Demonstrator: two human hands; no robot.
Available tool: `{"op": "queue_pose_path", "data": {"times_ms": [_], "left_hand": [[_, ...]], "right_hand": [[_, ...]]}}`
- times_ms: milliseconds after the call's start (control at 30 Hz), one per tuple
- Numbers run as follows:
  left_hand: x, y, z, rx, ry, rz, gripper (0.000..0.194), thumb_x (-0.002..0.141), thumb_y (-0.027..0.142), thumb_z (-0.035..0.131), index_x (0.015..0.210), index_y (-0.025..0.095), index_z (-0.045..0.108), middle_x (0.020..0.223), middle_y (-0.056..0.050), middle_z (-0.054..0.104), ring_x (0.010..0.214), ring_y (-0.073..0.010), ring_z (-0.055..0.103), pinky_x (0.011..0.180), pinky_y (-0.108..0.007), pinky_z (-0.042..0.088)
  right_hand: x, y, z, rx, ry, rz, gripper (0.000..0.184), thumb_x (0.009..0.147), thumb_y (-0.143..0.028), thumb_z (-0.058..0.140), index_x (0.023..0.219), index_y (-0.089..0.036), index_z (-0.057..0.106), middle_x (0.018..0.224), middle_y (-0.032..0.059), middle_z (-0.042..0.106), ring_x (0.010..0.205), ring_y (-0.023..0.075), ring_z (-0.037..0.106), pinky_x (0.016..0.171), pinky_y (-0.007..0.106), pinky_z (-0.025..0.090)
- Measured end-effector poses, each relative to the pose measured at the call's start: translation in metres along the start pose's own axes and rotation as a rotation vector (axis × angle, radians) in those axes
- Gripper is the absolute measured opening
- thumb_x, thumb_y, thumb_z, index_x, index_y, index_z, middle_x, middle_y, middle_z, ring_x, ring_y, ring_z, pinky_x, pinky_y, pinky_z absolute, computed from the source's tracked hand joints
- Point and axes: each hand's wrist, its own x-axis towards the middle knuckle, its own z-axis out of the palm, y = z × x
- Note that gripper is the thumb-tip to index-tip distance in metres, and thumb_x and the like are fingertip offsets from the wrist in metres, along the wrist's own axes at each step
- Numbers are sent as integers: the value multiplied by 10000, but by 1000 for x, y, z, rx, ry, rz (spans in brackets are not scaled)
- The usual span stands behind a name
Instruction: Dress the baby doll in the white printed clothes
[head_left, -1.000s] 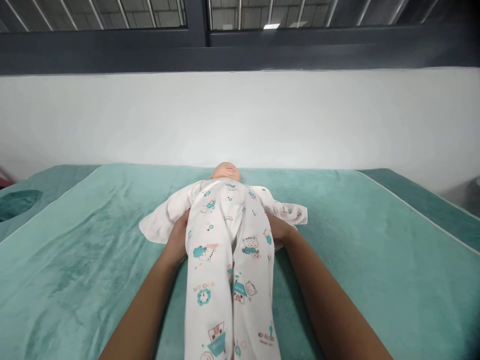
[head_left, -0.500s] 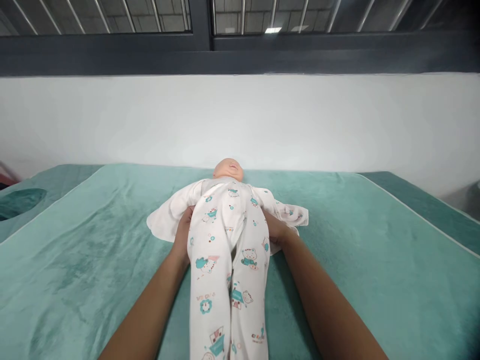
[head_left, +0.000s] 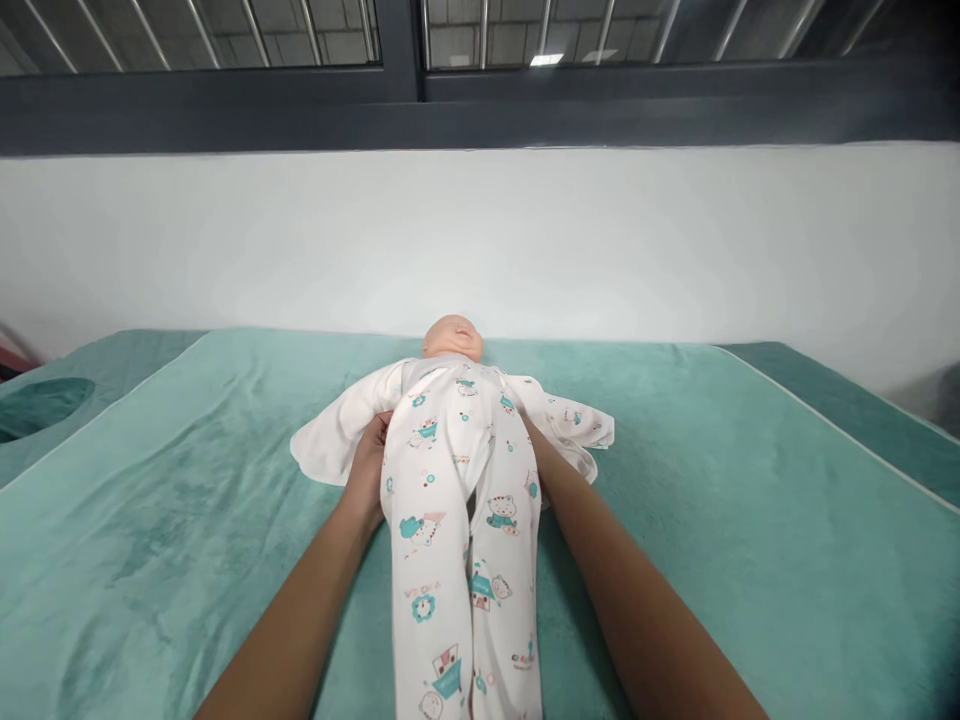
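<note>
A baby doll (head_left: 453,338) lies on its back, its head at the far end near the wall. On it is a white baby top (head_left: 341,425) with sleeves spread to both sides. White printed baby pants (head_left: 431,500) cover its middle, the legs stretching towards me past the lower edge of the view. My left hand (head_left: 369,458) is closed at the left side of the pants' upper part, fingertips partly behind the cloth. At the opposite side, my right hand (head_left: 541,455) reaches behind the pants; its fingers are hidden.
A green plush cover (head_left: 712,520) spreads under the doll, with a darker green border at both sides. Behind it rises a white wall (head_left: 480,240), topped by a dark window frame (head_left: 225,110) with metal bars. A dark oval patch (head_left: 45,405) shows at far left.
The pants' legs have shifted slightly to the right. My right hand has slid further behind the pants, so less of it shows. My left hand stays nearly in place.
</note>
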Motion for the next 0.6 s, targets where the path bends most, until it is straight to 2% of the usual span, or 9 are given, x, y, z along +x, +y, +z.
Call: {"op": "queue_pose_path", "data": {"times_ms": [167, 267, 333, 400, 467, 533, 600], "left_hand": [[6, -9, -6, 49, -8, 53, 256, 677, 296, 638, 897, 169, 669, 969, -91, 733, 981, -311, 662, 778, -435, 566], [12, -14, -11, 112, -41, 133, 334, 644, 310, 632, 944, 164, 657, 1025, -77, 725, 1038, -301, 638, 826, -399, 550], [17, -18, -15, 224, -62, 188, 382, 662, 323, 623, 1007, 162, 649, 1075, -76, 717, 1084, -300, 618, 862, -395, 538], [19, -23, -20, 432, -91, 288, 364, 722, 325, 589, 1040, 157, 649, 1088, -90, 713, 1070, -307, 621, 886, -428, 524], [18, -29, -24, 612, -114, 394, 305, 768, 291, 561, 1018, 153, 667, 1076, -105, 713, 1055, -321, 621, 934, -474, 490], [9, -35, -28, 706, -158, 502, 265, 796, 253, 545, 999, 156, 686, 1088, -113, 708, 1082, -329, 606, 985, -496, 453], [-5, -39, -33, 746, -215, 585, 286, 820, 245, 543, 1053, 172, 692, 1141, -109, 694, 1137, -325, 577, 1014, -495, 435]], "right_hand": [[-6, -16, -5, 51, -64, -4, 259, 780, -440, 614, 876, -222, 716, 898, 62, 724, 917, 260, 655, 880, 384, 529], [-11, -26, -14, 80, -164, -19, 222, 811, -346, 572, 905, -210, 720, 900, 50, 725, 910, 232, 646, 876, 354, 515], [-13, -29, -17, 61, -183, 5, 220, 814, -289, 539, 900, -188, 714, 892, 50, 722, 891, 231, 639, 848, 363, 509], [-15, -30, -17, 10, -132, 51, 213, 799, -252, 531, 906, -176, 698, 892, 47, 715, 889, 236, 630, 821, 370, 504], [-22, -30, -13, -43, -12, 100, 218, 783, -233, 543, 949, -173, 671, 889, 43, 702, 882, 231, 621, 806, 369, 501], [-35, -31, -9, -70, 109, 128, 245, 781, -220, 547, 1001, -171, 643, 908, 44, 686, 874, 215, 614, 806, 359, 501], [-55, -35, -7, -87, 153, 93, 243, 794, -203, 541, 1011, -172, 645, 973, 58, 668, 911, 210, 605, 833, 358, 497]]}}
